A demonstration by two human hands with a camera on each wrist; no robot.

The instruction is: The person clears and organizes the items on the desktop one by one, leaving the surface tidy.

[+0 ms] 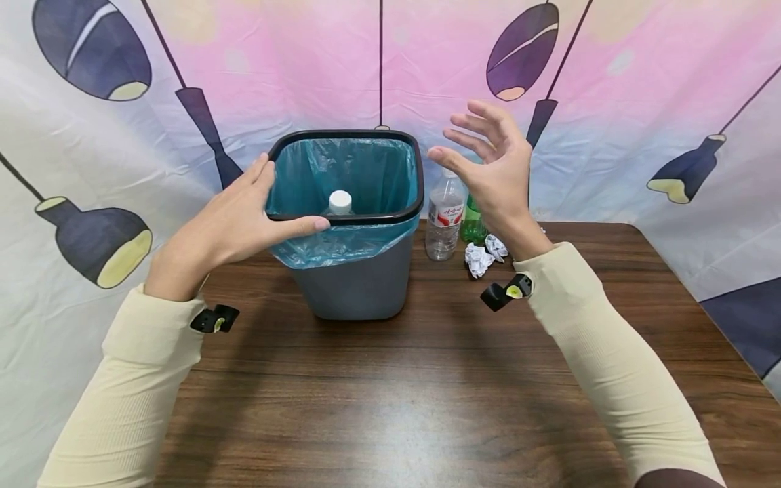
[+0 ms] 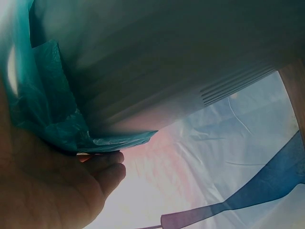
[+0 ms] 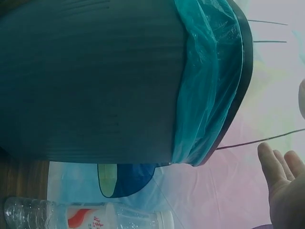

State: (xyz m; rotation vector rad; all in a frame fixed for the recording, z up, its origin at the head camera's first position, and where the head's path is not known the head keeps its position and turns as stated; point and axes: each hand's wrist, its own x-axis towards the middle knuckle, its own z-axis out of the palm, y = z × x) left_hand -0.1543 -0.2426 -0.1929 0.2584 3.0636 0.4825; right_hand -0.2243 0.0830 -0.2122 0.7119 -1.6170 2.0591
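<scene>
Bin [image 1: 360, 288] upright on the wooden table [image 1: 390, 407], a little left of centre in the upper half of the frame, mouth upward, blue-green liner [image 1: 342, 247] folded over its dark rim [image 1: 342, 135]. Long axis of the bin near vertical; it stands between the two hands, and this is the relation that counts. Left hand [image 1: 226, 220] is the nearer, in contact at the bin's left side: fingers lie fairly straight by the left rim, thumb stretched along the front rim, the hand spread wide across that corner. How firmly it bears on the rim, cannot tell. Right hand [image 1: 497, 166] raised at the upper right, apart from the bin, thumb and fingers parted and gently bent, nothing held; the bin lies to its left and lower in the frame. Inside the bin, a white cap [image 1: 339, 202] shows above the front rim; what is under it is mostly hidden. Just right of the bin, below the right hand in the frame: clear bottle [image 1: 442, 227], upright, red-and-white label; green bottle [image 1: 472, 224] beside it, partly covered; two crumpled papers [image 1: 478, 259] in front. Right hand is nearer to all of these.
</scene>
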